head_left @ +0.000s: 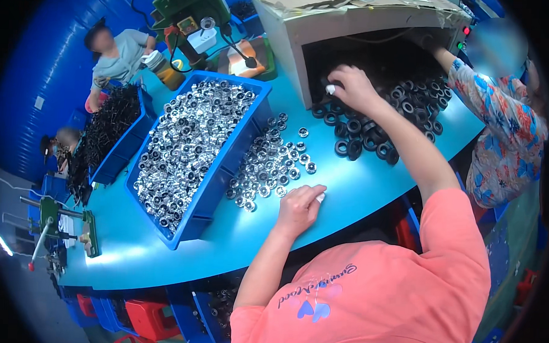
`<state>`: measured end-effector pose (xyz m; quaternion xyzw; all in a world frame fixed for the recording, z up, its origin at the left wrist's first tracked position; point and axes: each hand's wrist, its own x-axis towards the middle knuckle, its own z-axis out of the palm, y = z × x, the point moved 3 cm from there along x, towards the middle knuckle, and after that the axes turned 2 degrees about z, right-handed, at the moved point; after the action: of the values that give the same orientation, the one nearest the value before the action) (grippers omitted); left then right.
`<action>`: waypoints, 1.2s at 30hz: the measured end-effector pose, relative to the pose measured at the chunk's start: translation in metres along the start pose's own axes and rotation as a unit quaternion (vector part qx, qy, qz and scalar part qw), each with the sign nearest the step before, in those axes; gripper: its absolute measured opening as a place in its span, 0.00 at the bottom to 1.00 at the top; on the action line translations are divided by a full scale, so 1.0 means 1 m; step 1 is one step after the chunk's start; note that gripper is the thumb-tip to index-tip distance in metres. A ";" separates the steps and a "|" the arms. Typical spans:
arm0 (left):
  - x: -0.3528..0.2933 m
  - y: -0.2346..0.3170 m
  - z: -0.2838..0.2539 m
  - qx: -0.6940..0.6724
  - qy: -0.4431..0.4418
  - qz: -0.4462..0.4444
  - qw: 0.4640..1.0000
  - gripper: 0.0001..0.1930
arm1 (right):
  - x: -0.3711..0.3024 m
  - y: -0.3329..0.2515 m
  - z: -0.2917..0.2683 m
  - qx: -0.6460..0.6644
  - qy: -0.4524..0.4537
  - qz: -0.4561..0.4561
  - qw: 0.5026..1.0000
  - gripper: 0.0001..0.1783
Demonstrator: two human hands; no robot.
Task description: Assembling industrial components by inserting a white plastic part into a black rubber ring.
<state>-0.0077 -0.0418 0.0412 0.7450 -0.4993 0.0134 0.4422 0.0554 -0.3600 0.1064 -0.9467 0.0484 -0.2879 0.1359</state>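
Observation:
My left hand (298, 210) rests at the near edge of the turquoise table, fingers curled together; whatever they may hold is hidden. White wrapping shows at its thumb tip. Just beyond it lies a loose pile of shiny, clear-and-silver round parts (267, 165) with dark centres. My right hand (355, 89) reaches to the mouth of a grey box-like housing, above a heap of black rings (369, 134). Its thumb and forefinger curve toward each other, with white wrapping on the thumb. Against the dark interior, anything between them cannot be made out.
A blue bin (191, 220) full of the shiny parts stands left of my hands. Beyond it is another blue bin with black pieces (110, 120). The housing (285, 42) bounds the far right. A co-worker's arm (444, 59) reaches in from the right. A green press (49, 221) stands far left.

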 end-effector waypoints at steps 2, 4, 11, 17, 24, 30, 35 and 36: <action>-0.002 -0.005 -0.004 -0.058 0.053 -0.058 0.995 0.11 | -0.018 -0.033 -0.013 0.023 0.049 -0.070 0.996 0.10; -0.003 -0.010 -0.009 -0.123 0.119 -0.112 0.979 0.12 | -0.034 -0.071 -0.019 0.094 0.023 -0.107 0.990 0.12; 0.006 -0.025 -0.034 -0.507 0.155 -0.231 0.816 0.28 | -0.081 -0.172 -0.001 0.203 -0.052 -0.229 0.951 0.12; -0.013 -0.042 -0.033 -0.646 0.156 -0.182 0.725 0.25 | -0.068 -0.157 0.020 0.346 -0.149 -0.090 0.922 0.14; -0.020 -0.051 -0.027 -0.686 0.143 -0.198 0.686 0.26 | -0.047 -0.084 0.073 0.117 -0.095 -0.023 0.988 0.20; -0.022 -0.057 -0.029 -0.705 0.153 -0.196 0.665 0.26 | -0.057 -0.082 0.088 0.080 -0.130 -0.038 0.988 0.17; -0.021 -0.058 -0.028 -0.701 0.151 -0.199 0.668 0.25 | -0.059 -0.080 0.086 0.090 -0.122 -0.036 0.988 0.13; -0.021 -0.057 -0.028 -0.701 0.151 -0.201 0.667 0.25 | -0.059 -0.081 0.084 0.088 -0.113 -0.035 0.989 0.12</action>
<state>0.0368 -0.0014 0.0116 0.2852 -0.1261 -0.3177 0.8954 0.0541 -0.2534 0.0308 -0.9588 -0.0261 -0.1868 0.2125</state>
